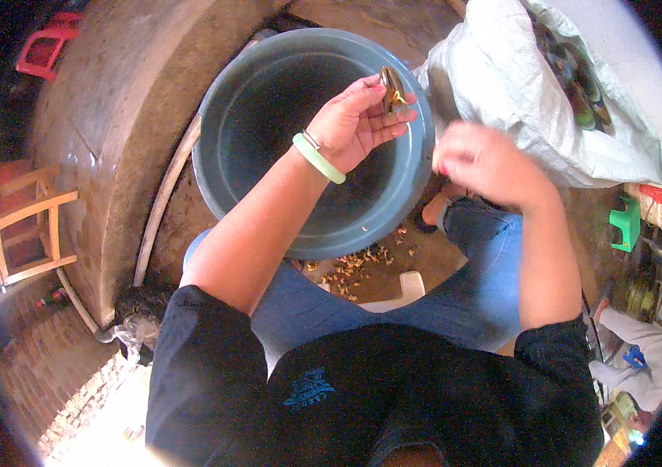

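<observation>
My left hand is above the rim of a large blue-grey plastic tub, palm turned up. Between its thumb and fingers it grips a dark-shelled mussel, with a yellowish strand showing at the shell's edge. My right hand is just off the tub's right side, blurred by motion. Its fingers are curled in, and whatever they may hold is hidden. Beyond it stands a white woven sack, its mouth showing several green-brown mussels.
Small orange-brown scraps litter the floor between my knees, near a white plastic piece. A curved concrete wall and a pipe run along the left. A green stool and another person are at the right.
</observation>
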`<state>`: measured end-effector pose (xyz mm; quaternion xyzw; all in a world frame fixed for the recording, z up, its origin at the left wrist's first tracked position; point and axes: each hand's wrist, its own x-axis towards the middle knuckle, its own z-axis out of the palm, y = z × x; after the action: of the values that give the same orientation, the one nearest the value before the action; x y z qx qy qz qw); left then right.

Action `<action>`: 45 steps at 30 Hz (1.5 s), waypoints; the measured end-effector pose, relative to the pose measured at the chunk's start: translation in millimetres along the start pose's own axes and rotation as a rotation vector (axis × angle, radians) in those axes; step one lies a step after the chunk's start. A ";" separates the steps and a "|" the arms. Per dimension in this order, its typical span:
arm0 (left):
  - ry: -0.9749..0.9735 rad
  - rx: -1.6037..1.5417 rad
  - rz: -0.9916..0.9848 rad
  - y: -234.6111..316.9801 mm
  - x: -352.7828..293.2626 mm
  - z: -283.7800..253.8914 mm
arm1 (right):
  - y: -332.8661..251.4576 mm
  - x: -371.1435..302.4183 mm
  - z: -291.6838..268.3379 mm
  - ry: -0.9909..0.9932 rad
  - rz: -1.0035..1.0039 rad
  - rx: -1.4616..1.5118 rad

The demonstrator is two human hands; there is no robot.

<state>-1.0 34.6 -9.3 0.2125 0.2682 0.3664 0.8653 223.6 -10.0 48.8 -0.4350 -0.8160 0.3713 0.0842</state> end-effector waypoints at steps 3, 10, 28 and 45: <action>0.016 0.012 0.021 0.6 -0.7 -4.3 | -26.5 -7.9 7.6 -0.324 0.096 -0.271; 0.004 0.067 0.020 -2.4 -0.9 0.8 | -35.6 5.5 22.9 0.239 0.026 -0.263; 0.043 0.256 0.029 -12.2 -2.3 10.6 | -16.0 26.6 23.6 0.599 -0.051 -0.001; -0.036 0.188 0.013 -11.9 -0.6 8.8 | 14.7 17.5 16.9 0.350 0.207 1.486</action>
<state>10.3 25.0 -9.1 0.3011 0.2846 0.3414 0.8437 214.7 -0.4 23.6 -0.3907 -0.2826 0.7536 0.4468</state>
